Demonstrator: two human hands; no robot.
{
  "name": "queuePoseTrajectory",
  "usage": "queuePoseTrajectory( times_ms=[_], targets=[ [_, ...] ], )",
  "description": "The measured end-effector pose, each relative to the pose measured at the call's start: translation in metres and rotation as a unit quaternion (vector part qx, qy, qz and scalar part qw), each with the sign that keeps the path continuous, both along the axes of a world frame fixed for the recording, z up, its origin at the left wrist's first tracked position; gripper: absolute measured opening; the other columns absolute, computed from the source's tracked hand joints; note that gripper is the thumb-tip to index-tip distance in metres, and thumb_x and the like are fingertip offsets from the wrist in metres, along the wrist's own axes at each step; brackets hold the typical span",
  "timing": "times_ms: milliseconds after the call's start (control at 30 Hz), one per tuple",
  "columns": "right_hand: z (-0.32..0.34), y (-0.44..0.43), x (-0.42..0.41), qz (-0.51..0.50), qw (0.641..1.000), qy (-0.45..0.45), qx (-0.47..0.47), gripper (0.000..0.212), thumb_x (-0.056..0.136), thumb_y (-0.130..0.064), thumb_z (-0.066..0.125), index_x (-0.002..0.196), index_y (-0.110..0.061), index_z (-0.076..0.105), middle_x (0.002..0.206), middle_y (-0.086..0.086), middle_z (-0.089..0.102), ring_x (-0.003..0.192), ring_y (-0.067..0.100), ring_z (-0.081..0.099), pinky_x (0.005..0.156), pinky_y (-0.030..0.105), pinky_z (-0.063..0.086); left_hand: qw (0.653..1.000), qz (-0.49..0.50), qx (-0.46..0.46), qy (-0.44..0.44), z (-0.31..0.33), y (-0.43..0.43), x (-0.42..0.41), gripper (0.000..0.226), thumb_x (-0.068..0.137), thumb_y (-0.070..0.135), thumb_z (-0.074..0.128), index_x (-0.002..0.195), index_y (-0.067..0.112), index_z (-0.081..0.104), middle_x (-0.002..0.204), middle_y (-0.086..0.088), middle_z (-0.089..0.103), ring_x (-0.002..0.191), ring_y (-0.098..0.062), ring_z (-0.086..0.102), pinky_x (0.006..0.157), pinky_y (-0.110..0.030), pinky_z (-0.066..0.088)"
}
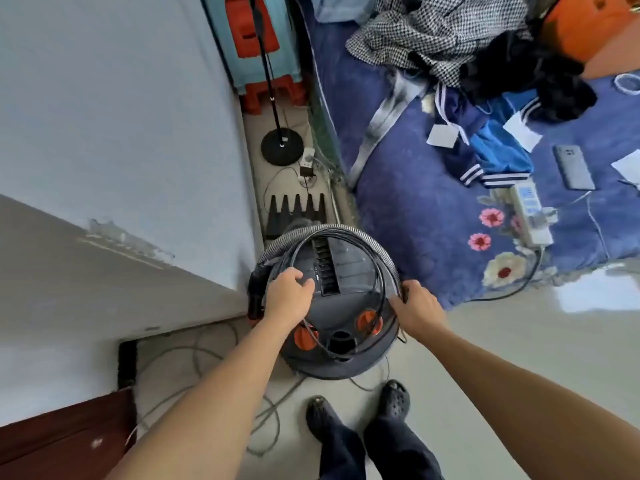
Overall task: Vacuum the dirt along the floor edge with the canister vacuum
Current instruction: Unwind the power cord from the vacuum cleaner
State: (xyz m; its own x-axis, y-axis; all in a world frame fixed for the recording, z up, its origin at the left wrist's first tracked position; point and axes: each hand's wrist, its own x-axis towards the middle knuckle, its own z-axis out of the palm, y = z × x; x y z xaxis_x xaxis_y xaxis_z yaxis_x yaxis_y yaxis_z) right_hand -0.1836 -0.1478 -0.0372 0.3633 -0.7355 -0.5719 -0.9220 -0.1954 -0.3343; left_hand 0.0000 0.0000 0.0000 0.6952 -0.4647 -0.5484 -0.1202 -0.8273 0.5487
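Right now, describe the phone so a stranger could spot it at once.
Start at the blue bed on the right. Just right of the blue jacket lies the phone: a flat dark grey slab among white paper slips.

the floor strip [258, 133] between wall [121, 116] and bed [398, 188] is blocked by lamp base [282, 147], power strip [307, 161] and stacked stools [254, 46].

Legible text, labels, numbers: none you can read.
- Canister vacuum [341, 306], lid: any markings too blurred.
- White device [530, 209] on the bed [398, 188]: blue panel, characters indistinct.
- White paper slips [441, 135] on the bed: no print you can make out.
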Motion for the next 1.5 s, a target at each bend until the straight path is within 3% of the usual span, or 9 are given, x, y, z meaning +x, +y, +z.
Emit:
queuePoseTrajectory(
  times_ms=[167, 233, 300, 367, 467, 800, 1233, 1433, 1500],
  targets=[
    [-0.046, -0.022, 0.004, -0.144, 0.983, -0.064, 0.095, 0.074, 0.086, -0.066, 0.052, 0.145, -0.022, 0.042, 0.138, 0.005, 0.055, 0.124, 0.027, 0.053, 0.103, 0.042, 0.043, 0.991, 0.096, -0.014, 0.094, -0.039, -0.048, -0.001, 0.060, 0.095, 0.041, 0.056, 0.143, 0.008, 0.040, 0.132, -0.007, 0.054, 0.121, -0.025, 0.050, 0.091, -0.031, 0.038],
    [-0.064, -0.026, 0.005, -0.173, 0.972, -0.088, 0.129, 0.077, 0.085, -0.070, 0.052, 0.145, -0.024, 0.042, 0.138, 0.003, 0.056, 0.125, 0.025, 0.053, 0.106, 0.040, 0.042, 0.976, 0.151, -0.019, 0.153, -0.055, -0.060, -0.004, 0.055, 0.095, 0.041, 0.056, 0.139, 0.010, 0.044, 0.133, -0.006, 0.052, 0.122, -0.026, 0.047, 0.093, -0.032, 0.035],
    [-0.081, -0.026, 0.006, -0.192, 0.962, -0.112, 0.158, 0.076, 0.086, -0.070, 0.051, 0.147, -0.025, 0.042, 0.140, 0.002, 0.056, 0.128, 0.024, 0.052, 0.110, 0.039, 0.039, 0.950, 0.217, -0.059, 0.216, -0.070, -0.068, -0.006, 0.031, 0.094, 0.032, 0.061, 0.115, 0.011, 0.055, 0.100, -0.005, 0.061, 0.096, -0.025, 0.057, 0.084, -0.034, 0.042],
    [-0.101, -0.023, 0.002, -0.203, 0.955, -0.124, 0.177, 0.073, 0.088, -0.069, 0.050, 0.147, -0.026, 0.041, 0.143, 0.002, 0.054, 0.132, 0.023, 0.049, 0.113, 0.039, 0.036, 0.928, 0.255, -0.103, 0.252, -0.082, -0.074, -0.008, 0.029, 0.089, 0.019, 0.068, 0.107, 0.003, 0.051, 0.074, -0.009, 0.060, 0.065, -0.022, 0.059, 0.064, -0.033, 0.052],
    [-0.122, -0.021, -0.004, -0.221, 0.944, -0.147, 0.196, 0.068, 0.090, -0.067, 0.047, 0.148, -0.031, 0.039, 0.147, 0.001, 0.050, 0.135, 0.021, 0.045, 0.117, 0.040, 0.032, 0.937, 0.257, -0.091, 0.218, -0.098, -0.083, -0.009, 0.028, 0.084, 0.005, 0.067, 0.106, 0.001, 0.051, 0.064, -0.010, 0.056, 0.048, -0.019, 0.053, 0.050, -0.029, 0.050],
    [-0.132, 0.003, -0.047, -0.172, 0.954, -0.140, 0.202, 0.054, 0.102, -0.041, 0.046, 0.151, -0.023, 0.035, 0.154, 0.005, 0.041, 0.140, 0.024, 0.038, 0.118, 0.040, 0.027, 0.941, 0.279, -0.047, 0.188, -0.104, -0.059, -0.049, 0.014, 0.079, 0.003, 0.059, 0.091, 0.006, 0.052, 0.062, -0.010, 0.055, 0.045, -0.018, 0.050, 0.052, -0.031, 0.050],
    [-0.124, 0.065, -0.123, -0.196, 0.949, -0.118, 0.216, 0.056, 0.099, -0.048, 0.050, 0.148, -0.022, 0.043, 0.145, 0.005, 0.052, 0.131, 0.026, 0.049, 0.112, 0.041, 0.036, 0.935, 0.283, -0.070, 0.201, -0.099, -0.006, -0.124, 0.015, 0.080, 0.000, 0.062, 0.092, 0.004, 0.054, 0.067, -0.013, 0.057, 0.048, -0.020, 0.053, 0.051, -0.030, 0.048],
    [-0.109, 0.112, -0.171, -0.349, 0.898, -0.170, 0.207, 0.078, 0.078, -0.068, 0.057, 0.135, -0.015, 0.056, 0.131, 0.007, 0.063, 0.120, 0.025, 0.059, 0.106, 0.047, 0.046, 0.941, 0.228, -0.090, 0.231, -0.106, -0.005, -0.159, 0.020, 0.076, -0.003, 0.064, 0.085, 0.005, 0.048, 0.061, -0.012, 0.054, 0.045, -0.021, 0.047, 0.049, -0.028, 0.043],
    [-0.101, 0.137, -0.189, -0.408, 0.863, -0.195, 0.226, 0.056, 0.090, -0.055, 0.059, 0.130, -0.015, 0.060, 0.126, 0.006, 0.066, 0.114, 0.023, 0.062, 0.102, 0.046, 0.049, 0.951, 0.199, -0.078, 0.224, -0.111, -0.003, -0.173, 0.019, 0.073, -0.002, 0.064, 0.085, 0.004, 0.050, 0.058, -0.011, 0.055, 0.044, -0.021, 0.047, 0.050, -0.028, 0.044]
  ],
)
